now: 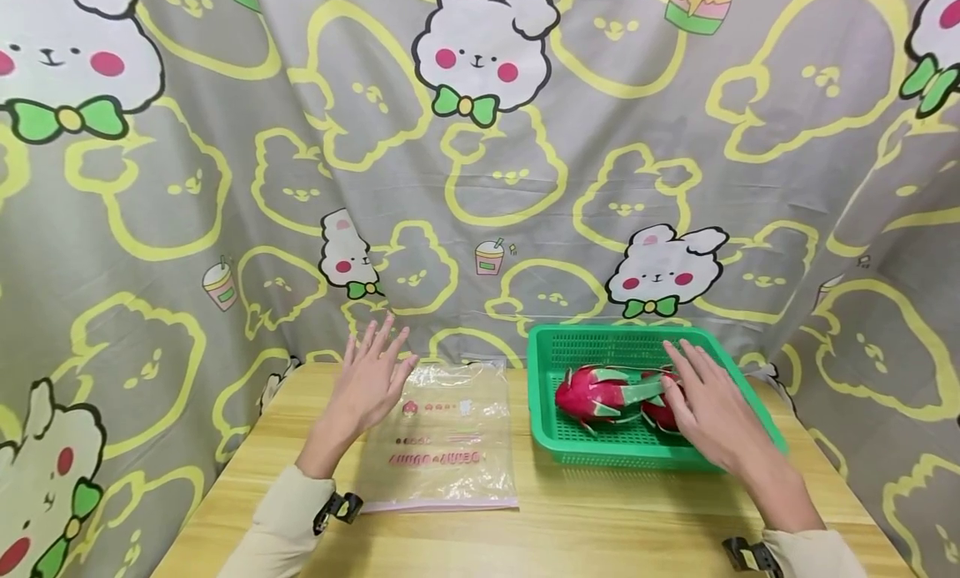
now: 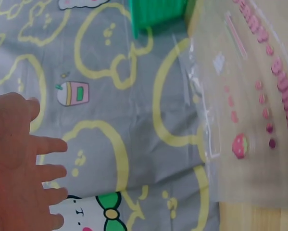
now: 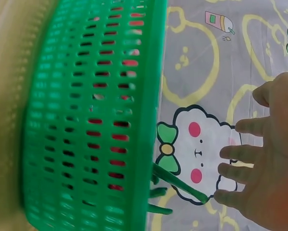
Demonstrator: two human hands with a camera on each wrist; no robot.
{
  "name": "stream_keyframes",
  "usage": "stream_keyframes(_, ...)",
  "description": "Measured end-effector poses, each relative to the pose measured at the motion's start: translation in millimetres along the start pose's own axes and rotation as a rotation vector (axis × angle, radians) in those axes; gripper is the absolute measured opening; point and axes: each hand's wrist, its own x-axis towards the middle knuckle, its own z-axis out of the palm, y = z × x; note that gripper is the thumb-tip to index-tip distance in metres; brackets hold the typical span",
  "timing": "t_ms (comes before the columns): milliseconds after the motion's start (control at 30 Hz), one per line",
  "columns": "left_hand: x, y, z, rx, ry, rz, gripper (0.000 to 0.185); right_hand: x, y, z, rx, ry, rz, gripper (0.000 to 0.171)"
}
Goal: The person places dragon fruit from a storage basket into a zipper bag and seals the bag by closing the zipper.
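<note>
A grey cloth printed with yellow-outlined rabbits (image 1: 480,52) hangs behind a pale wooden surface (image 1: 570,528). The left hand (image 1: 372,382) is raised over the surface's far left part with fingers straight and spread, holding nothing, just beside the upper left corner of a clear plastic bag (image 1: 442,440) that lies flat. The right hand (image 1: 708,407) reaches into a green basket (image 1: 547,428) with fingers extended, resting over the right end of a dragon fruit (image 1: 600,393); a second red fruit (image 1: 660,413) lies partly under that hand. The dragon fruit lies on its side, long axis running left to right. The head view alone shows the fruits whole. The right wrist view shows the basket's perforated wall with red showing through the slots and green scale tips poking past the rim. The left wrist view shows the bag's pink print and strawberry mark up close.
</note>
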Motion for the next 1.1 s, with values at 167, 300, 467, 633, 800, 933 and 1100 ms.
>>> stream_keyframes(167, -7.6, 7.0, 5.3, -0.052, 0.021, 0.007, 0.063, -8, -6, 10, 0.030, 0.070, -0.023, 0.058)
stream_keyframes(300, -13.7, 12.3, 11.4, -0.084, 0.037, 0.013, 0.062, -15, -13, 13, 0.071, 0.102, -0.019, 0.057)
stream_keyframes(467, -24.4, 15.2, 22.1, -0.141, 0.053, -0.006, 0.058, -23, -23, 18, 0.123, 0.101, 0.016, 0.053)
stream_keyframes(633, -38.2, 15.2, 29.4, -0.182, 0.074, -0.033, 0.056, -29, -31, 31, 0.160, 0.122, 0.020, 0.048)
stream_keyframes(800, -48.0, 20.8, 43.9, -0.235, 0.102, -0.047, 0.052, -38, -33, 49, 0.121, 0.139, 0.016, 0.037)
stream_keyframes(933, -55.7, 26.7, 60.3, -0.291, 0.093, -0.074, 0.050, -40, -32, 65, 0.054, 0.143, 0.016, 0.033)
stream_keyframes(1100, -64.8, 32.3, 75.2, -0.305, 0.066, -0.077, 0.047, -38, -35, 79, 0.023, 0.134, 0.019, 0.025)
